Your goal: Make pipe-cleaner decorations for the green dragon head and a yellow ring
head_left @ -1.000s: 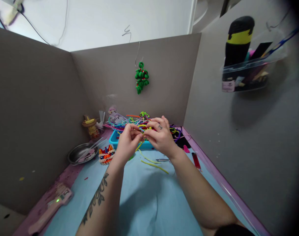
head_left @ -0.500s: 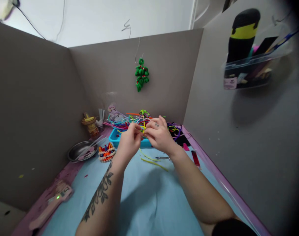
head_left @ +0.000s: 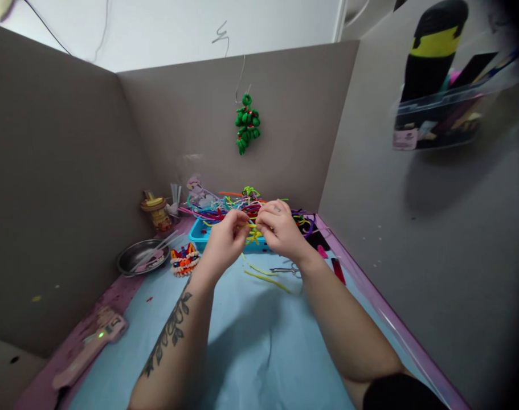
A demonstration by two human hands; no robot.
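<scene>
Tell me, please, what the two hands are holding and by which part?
Both the left hand and right hand pinch a yellow pipe cleaner between fingertips, near its twisted middle.

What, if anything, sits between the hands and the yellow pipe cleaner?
Nothing visible. The left hand and right hand both pinch the fuzzy yellow pipe cleaner directly, above the blue plastic tray.

The table [head_left: 250, 353] wears a pale blue cover. Beyond the hands sits a blue tray [head_left: 199, 234] of pipe cleaners. Left of them lie a metal dish [head_left: 137, 259] and an orange woven piece [head_left: 183, 259]; below them, yellow strands [head_left: 265, 278]; right, small scissors [head_left: 287, 270].
</scene>
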